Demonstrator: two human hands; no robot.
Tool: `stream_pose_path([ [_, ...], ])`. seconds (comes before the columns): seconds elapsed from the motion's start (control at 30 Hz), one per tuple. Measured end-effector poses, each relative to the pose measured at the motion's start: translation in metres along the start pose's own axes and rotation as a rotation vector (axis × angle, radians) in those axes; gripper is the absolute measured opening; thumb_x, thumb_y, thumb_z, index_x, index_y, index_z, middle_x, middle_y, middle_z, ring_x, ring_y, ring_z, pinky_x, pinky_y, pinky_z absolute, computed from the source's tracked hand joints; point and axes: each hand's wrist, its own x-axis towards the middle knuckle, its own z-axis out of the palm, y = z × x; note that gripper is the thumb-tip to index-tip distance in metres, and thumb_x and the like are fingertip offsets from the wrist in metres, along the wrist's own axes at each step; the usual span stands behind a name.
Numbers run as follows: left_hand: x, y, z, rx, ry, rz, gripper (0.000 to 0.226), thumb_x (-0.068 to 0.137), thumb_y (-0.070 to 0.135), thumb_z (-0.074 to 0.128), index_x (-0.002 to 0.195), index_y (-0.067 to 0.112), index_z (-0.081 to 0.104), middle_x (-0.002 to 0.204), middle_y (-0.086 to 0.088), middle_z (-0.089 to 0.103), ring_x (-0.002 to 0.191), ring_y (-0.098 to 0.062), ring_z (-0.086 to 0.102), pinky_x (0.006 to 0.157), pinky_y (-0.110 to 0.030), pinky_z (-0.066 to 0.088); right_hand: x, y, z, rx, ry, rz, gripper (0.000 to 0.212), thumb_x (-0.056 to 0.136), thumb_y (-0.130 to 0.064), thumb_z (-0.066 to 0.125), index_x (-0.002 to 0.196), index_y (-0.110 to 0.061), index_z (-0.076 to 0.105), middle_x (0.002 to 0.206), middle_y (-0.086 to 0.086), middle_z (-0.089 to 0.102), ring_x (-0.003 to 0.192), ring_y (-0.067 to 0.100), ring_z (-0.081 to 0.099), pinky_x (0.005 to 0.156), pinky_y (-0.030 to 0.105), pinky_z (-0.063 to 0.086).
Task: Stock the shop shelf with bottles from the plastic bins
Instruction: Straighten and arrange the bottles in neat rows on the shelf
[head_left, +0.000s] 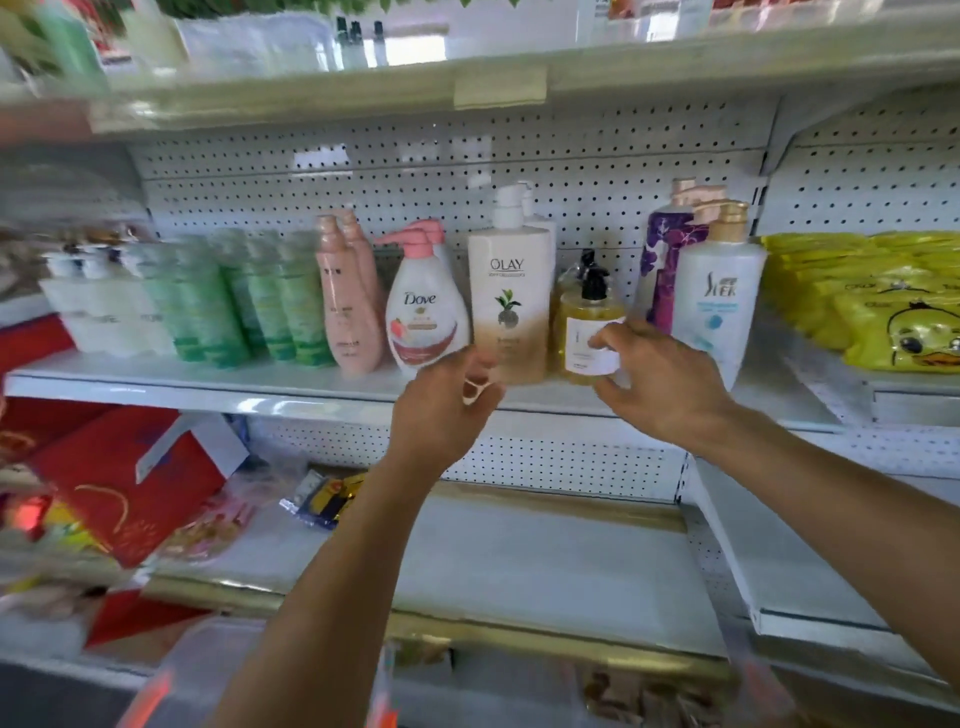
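Both bare forearms reach up and forward. The left hand (441, 410) is blurred, its fingers (480, 371) loosely curled. The right hand (660, 379) is spread, thumb and fingertips curved toward the left.
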Motion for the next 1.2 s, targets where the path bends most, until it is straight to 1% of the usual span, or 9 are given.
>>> stream_pose_path([
  [0.2, -0.055, -0.099, -0.102, 0.125, -0.031, -0.113, 0.025, 0.088, 0.035, 0.065, 0.111, 0.028, 0.063, 0.092, 0.014, 0.064, 0.078, -0.006, 0.063, 0.081, -0.035, 0.054, -0.005, -0.122, 0.033, 0.05, -0.094, -0.096, 0.038, 0.093, -0.04, 0.055, 0.129, -0.027, 0.05, 0.134, -0.005, 0.051, 0.122, 0.017, 0.05, 0.086, 0.033, 0.043],
  [0.37, -0.101, -0.191, -0.206, 0.206, -0.05, -0.173, 0.025, 0.089, 0.03, 0.065, 0.112, 0.022, 0.065, 0.097, 0.006, 0.069, 0.079, -0.009, 0.066, 0.078, -0.036, 0.055, -0.013, -0.251, 0.064, 0.135, -0.163, -0.125, 0.036, 0.092, -0.041, 0.057, 0.126, -0.028, 0.052, 0.13, -0.005, 0.055, 0.117, 0.018, 0.054, 0.092, 0.035, 0.044],
  [0.57, -0.139, -0.273, -0.321, 0.272, -0.007, -0.186, 0.028, 0.088, 0.03, 0.068, 0.115, 0.024, 0.064, 0.1, 0.01, 0.068, 0.08, -0.003, 0.062, 0.073, -0.023, 0.048, -0.006, -0.388, 0.086, 0.333, -0.159, -0.082, 0.037, 0.091, -0.05, 0.055, 0.122, -0.03, 0.054, 0.123, -0.009, 0.057, 0.107, 0.013, 0.057, 0.08, 0.03, 0.04],
  [0.63, -0.145, -0.292, -0.351, 0.263, 0.015, -0.181, 0.032, 0.087, 0.028, 0.068, 0.118, 0.022, 0.062, 0.106, 0.006, 0.067, 0.087, -0.007, 0.062, 0.077, -0.027, 0.052, -0.001, -0.422, 0.09, 0.384, -0.158, -0.075, 0.039, 0.091, -0.051, 0.056, 0.123, -0.029, 0.053, 0.12, -0.01, 0.058, 0.102, 0.011, 0.056, 0.078, 0.03, 0.039],
  [0.73, -0.144, -0.314, -0.386, 0.227, 0.045, -0.191, 0.038, 0.087, 0.027, 0.067, 0.124, 0.019, 0.058, 0.115, 0.003, 0.062, 0.094, -0.013, 0.063, 0.082, -0.035, 0.055, 0.013, -0.462, 0.092, 0.428, -0.149, -0.086, 0.041, 0.09, -0.05, 0.058, 0.124, -0.029, 0.052, 0.117, -0.009, 0.058, 0.099, 0.01, 0.055, 0.08, 0.032, 0.042],
  [0.9, -0.123, -0.35, -0.421, 0.2, 0.051, -0.161, 0.038, 0.088, 0.023, 0.067, 0.123, 0.012, 0.057, 0.116, -0.006, 0.062, 0.095, -0.02, 0.064, 0.081, -0.041, 0.056, 0.053, -0.511, 0.091, 0.447, -0.159, -0.121, 0.04, 0.088, -0.044, 0.063, 0.124, -0.027, 0.054, 0.119, -0.006, 0.06, 0.103, 0.017, 0.059, 0.088, 0.038, 0.049],
  [1.03, -0.093, -0.381, -0.438, 0.179, 0.045, -0.144, 0.039, 0.089, 0.028, 0.067, 0.126, 0.02, 0.057, 0.117, 0.004, 0.063, 0.095, -0.01, 0.063, 0.082, -0.033, 0.055, 0.092, -0.541, 0.104, 0.454, -0.142, -0.132, 0.038, 0.089, -0.042, 0.063, 0.122, -0.026, 0.055, 0.12, -0.005, 0.06, 0.104, 0.017, 0.06, 0.09, 0.039, 0.05],
  [1.1, -0.072, -0.396, -0.446, 0.161, 0.058, -0.126, 0.035, 0.089, 0.029, 0.067, 0.122, 0.023, 0.059, 0.113, 0.006, 0.064, 0.091, -0.008, 0.063, 0.08, -0.028, 0.053, 0.115, -0.554, 0.113, 0.446, -0.131, -0.13, 0.038, 0.089, -0.042, 0.063, 0.122, -0.027, 0.055, 0.12, -0.005, 0.059, 0.103, 0.016, 0.059, 0.088, 0.036, 0.049],
  [1.2, -0.036, -0.416, -0.455, 0.078, 0.046, -0.137, 0.033, 0.09, 0.029, 0.066, 0.122, 0.022, 0.059, 0.109, 0.006, 0.063, 0.094, -0.008, 0.062, 0.08, -0.025, 0.052, 0.154, -0.571, 0.129, 0.458, -0.118, -0.13, 0.038, 0.089, -0.039, 0.065, 0.123, -0.025, 0.056, 0.121, -0.003, 0.059, 0.103, 0.016, 0.059, 0.09, 0.037, 0.049],
])
